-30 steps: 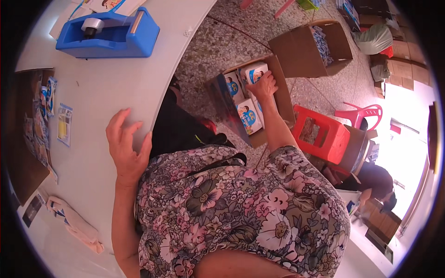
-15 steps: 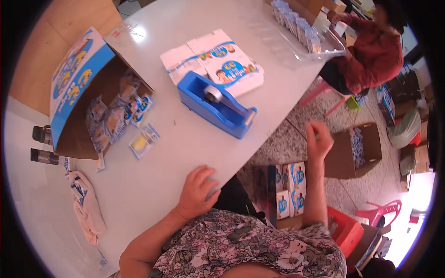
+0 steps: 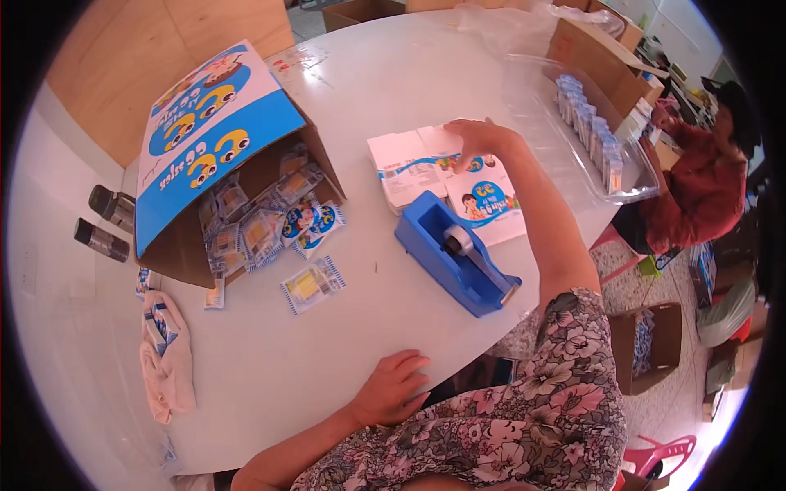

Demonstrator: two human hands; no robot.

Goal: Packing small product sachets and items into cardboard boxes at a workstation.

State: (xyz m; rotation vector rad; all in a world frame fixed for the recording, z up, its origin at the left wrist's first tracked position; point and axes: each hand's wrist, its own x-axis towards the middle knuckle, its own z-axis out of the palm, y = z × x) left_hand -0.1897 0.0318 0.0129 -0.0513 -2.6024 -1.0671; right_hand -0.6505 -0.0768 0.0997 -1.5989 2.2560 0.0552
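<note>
The right hand (image 3: 475, 139) is stretched out across the white surface (image 3: 393, 90), fingers spread and curled down onto the stack of flat printed cartons (image 3: 434, 176). The fingertips press the top of the stack at its far edge; whether they pinch one carton I cannot tell. That stack lies just beyond the blue tape dispenser (image 3: 454, 262), touching or nearly touching its far end, directly under the fingers. Its long axis runs left to right past the dispenser. The left hand (image 3: 391, 386) lies well on the near side of the dispenser, flat on the surface edge, fingers loosely apart, holding nothing. So the right hand is by far the nearer one to the cartons. Left of the dispenser a big cardboard box (image 3: 221, 155) lies tipped on its side, small packets (image 3: 309, 285) spilling out. Beyond the dispenser to the right sits a clear tray (image 3: 573, 164) holding a row of small boxes, with another person (image 3: 700, 188) beside it.
</note>
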